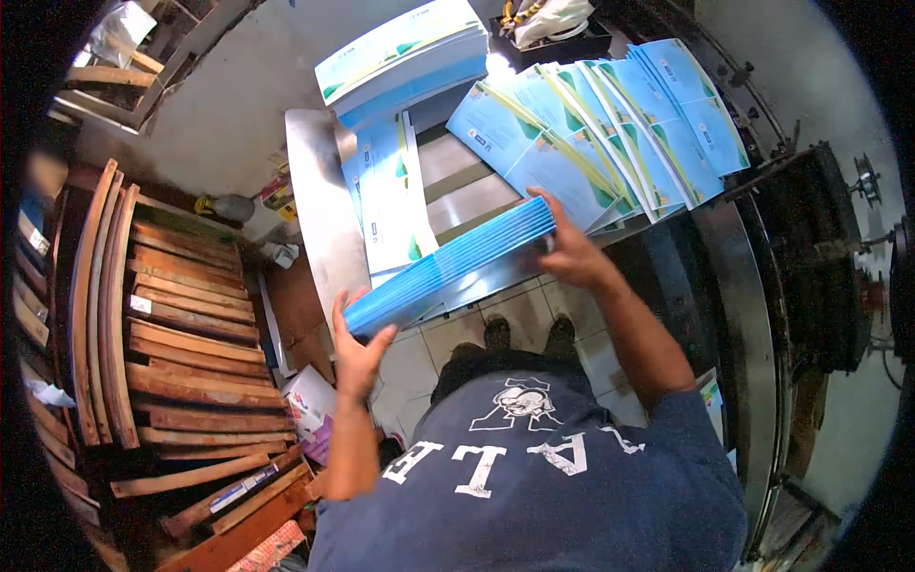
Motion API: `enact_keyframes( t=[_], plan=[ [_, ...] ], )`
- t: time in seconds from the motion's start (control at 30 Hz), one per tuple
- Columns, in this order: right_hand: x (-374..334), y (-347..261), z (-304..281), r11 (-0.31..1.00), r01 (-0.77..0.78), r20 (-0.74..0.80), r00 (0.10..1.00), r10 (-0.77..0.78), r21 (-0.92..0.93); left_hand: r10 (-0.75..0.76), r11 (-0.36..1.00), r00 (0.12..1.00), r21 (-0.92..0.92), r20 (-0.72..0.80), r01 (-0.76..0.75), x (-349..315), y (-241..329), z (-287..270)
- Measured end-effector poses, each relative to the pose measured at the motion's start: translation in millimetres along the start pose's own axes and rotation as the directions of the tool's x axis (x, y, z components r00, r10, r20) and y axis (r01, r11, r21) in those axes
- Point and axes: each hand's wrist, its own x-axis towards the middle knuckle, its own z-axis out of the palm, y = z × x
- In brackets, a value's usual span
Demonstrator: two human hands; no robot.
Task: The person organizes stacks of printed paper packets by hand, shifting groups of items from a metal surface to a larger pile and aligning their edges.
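Observation:
Between my two hands is a stack of blue booklets (pixel 453 267), held tilted above the near edge of a metal table (pixel 319 181). My left hand (pixel 360 348) grips the stack's left end, thumb on the near side. At the right end, my right hand (pixel 570 250) closes round the corner. Beyond the stack, a few white and blue printed covers (pixel 393 195) lie on the table. A tall pile of similar booklets (pixel 405 62) stands at the far left. Several fanned booklets (pixel 596 133) with green and yellow edges spread over the table's right side.
Wooden slats (pixel 195 315) fill a rack on the left. Dark machinery (pixel 810 276) with a metal rail runs along the right. A black tray (pixel 553 43) of odds and ends sits at the back. My shoes (pixel 529 334) stand on the tiled floor (pixel 486 324) before the table.

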Motion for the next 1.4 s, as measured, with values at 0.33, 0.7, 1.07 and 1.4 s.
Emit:
enact_keyframes(
  t=[0.33, 0.7, 1.07, 1.4],
  plan=[
    [-68, -54, 8, 0.993, 0.005, -0.351, 0.935, 0.038, 0.12, -0.113, 0.942, 0.97, -0.287, 0.216, 0.174, 31, 13, -19],
    [-315, -74, 51, 0.776, -0.115, -0.746, 0.219, 0.629, 0.621, -0.215, 0.948, 0.575, 0.026, 0.79, 0.318, -8, 47, 139],
    [-541, -74, 120, 0.799, 0.18, -0.774, -0.2, 0.601, 0.574, -0.216, 0.974, 0.04, 0.213, 0.976, 0.074, -165, 104, 285],
    [-748, -46, 235, 0.747, 0.28, -0.585, -0.481, 0.653, 0.603, -0.342, 0.914, -0.414, 0.401, 0.844, 0.06, -397, 38, 377]
  ],
)
